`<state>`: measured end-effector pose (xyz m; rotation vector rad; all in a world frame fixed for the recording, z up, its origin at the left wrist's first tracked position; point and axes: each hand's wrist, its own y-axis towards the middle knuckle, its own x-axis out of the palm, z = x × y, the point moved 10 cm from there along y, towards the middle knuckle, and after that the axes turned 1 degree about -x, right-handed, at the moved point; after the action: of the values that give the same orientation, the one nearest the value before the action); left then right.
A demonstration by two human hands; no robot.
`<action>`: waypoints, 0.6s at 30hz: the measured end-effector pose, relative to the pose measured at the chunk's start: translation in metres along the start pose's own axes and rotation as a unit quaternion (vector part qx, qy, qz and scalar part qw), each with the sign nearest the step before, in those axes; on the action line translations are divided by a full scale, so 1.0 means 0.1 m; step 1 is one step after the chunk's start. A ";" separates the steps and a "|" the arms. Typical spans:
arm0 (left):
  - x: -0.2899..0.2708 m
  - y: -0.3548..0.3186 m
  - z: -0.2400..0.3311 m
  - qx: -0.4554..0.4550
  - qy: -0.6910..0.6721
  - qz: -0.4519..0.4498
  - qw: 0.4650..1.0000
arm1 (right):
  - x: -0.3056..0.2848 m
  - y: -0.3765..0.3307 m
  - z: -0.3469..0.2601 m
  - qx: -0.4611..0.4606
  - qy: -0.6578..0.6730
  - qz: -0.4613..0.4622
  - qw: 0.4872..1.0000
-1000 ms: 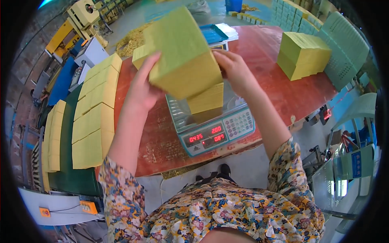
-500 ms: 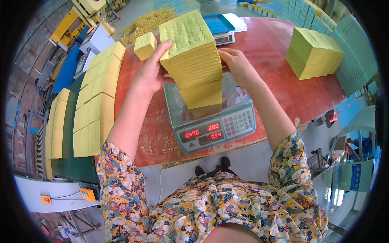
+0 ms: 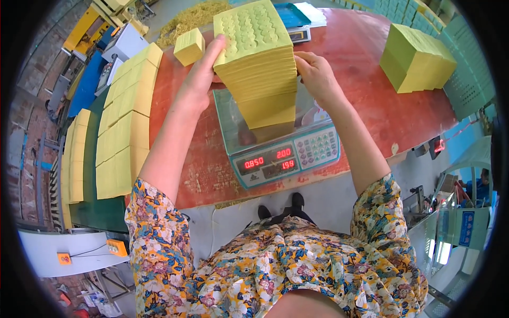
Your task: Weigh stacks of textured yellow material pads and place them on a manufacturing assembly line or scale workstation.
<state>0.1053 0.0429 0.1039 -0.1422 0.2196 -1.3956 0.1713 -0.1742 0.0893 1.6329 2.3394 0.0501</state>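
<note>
A tall stack of yellow paper sheets [image 3: 260, 74] stands on the clear-covered pan of a digital scale [image 3: 289, 164], its top sheet stamped with rows of scalloped marks. My left hand [image 3: 200, 79] is closed on the stack's left side, thumb along the upper edge and the other fingers hidden behind it. At the right side, my right hand [image 3: 318, 74] has its curled fingers against the sheets near the upper edge; the fingertips are partly hidden. Red digits glow on the scale's front panel, beside a keypad.
The scale rests on a worn red table [image 3: 371, 106]. A small yellow paper block [image 3: 189, 46] lies left of the stack, a larger one [image 3: 419, 61] at the right. Rows of yellow stacks [image 3: 124, 132] line a green surface at the left. Behind is a blue tray [image 3: 291, 15].
The lit reading on the scale has risen. Both hands stay on the paper stack, with the right fingers more curled. The whole view has shifted slightly.
</note>
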 end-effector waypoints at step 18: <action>0.34 0.35 -0.84 0.133 -0.370 0.087 0.915 | 0.46 0.42 0.40 -0.004 0.321 -0.047 0.946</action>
<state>0.1240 0.0175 0.0120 -0.4021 -0.5757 -1.0946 0.2050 -0.1218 0.0492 1.6753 2.8651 0.6637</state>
